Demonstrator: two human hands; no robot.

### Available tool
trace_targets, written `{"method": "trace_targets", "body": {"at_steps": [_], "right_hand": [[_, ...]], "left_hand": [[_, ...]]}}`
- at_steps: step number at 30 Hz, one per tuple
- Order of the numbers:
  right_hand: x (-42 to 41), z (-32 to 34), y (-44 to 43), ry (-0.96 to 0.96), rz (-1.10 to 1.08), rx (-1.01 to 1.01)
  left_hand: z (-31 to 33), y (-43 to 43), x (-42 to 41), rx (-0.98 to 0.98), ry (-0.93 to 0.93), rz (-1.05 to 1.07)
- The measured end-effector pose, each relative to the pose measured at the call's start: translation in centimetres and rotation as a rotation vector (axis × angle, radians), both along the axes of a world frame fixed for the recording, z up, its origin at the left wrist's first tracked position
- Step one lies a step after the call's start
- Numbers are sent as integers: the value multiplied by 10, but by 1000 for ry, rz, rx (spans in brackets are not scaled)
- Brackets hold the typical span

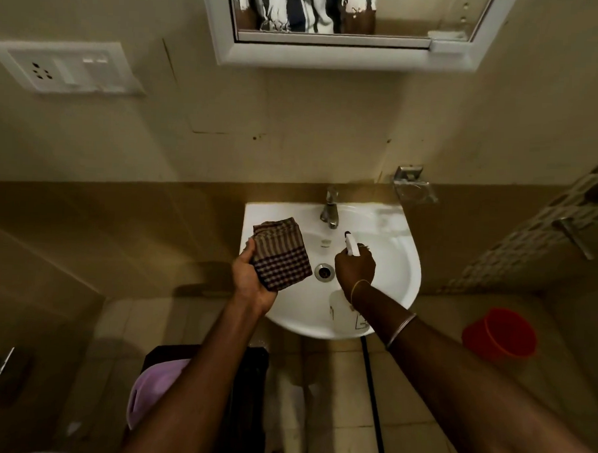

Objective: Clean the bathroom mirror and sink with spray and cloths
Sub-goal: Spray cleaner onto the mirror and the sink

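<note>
My left hand [250, 279] is palm-up over the left side of the white ceramic sink [397, 265]. Its fingers [249, 252] curl round a folded brown checked cloth [281, 256], thumb against the near edge. The cloth juts past my fingertips towards the wall.

My right hand [354, 268] is over the middle of the basin. Its fingers [364, 247] are wrapped tight round the neck of a white spray bottle [351, 245]. The nozzle points away from me towards the chrome tap [330, 210] just beyond it. The pale bottle body hangs below my wrist, over the near rim. A thin metal bangle [401, 331] sits on that forearm.

Between my two sets of fingers, in the basin floor, is the round steel drain [324, 272]. Both cloth and bottle are held above the bowl, not resting in it.

Far above my fingers hangs the white-framed mirror [332, 58], reflecting striped fabric. Right of the tap is a metal soap holder [416, 187]. Well right of my right fingers a red plastic bucket [502, 332] stands on the floor; I cannot tell what it holds. Below my left forearm lies a lilac cloth [150, 391].
</note>
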State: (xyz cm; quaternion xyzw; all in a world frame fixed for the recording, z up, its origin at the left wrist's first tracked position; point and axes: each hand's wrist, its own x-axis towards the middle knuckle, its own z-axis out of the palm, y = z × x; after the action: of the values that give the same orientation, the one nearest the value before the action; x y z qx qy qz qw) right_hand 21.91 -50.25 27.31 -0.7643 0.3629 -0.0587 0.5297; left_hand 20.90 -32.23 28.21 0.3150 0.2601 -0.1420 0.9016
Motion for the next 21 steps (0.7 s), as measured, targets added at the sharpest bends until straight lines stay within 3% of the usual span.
{"method": "trace_targets", "body": {"at_steps": [10,21], "right_hand": [[-6,-13,20,60,173,106],[-10,-9,46,57,281,8]], "left_hand": [[-8,12,-12,0,4,26],[-18,32,-31,5,39,81]]}}
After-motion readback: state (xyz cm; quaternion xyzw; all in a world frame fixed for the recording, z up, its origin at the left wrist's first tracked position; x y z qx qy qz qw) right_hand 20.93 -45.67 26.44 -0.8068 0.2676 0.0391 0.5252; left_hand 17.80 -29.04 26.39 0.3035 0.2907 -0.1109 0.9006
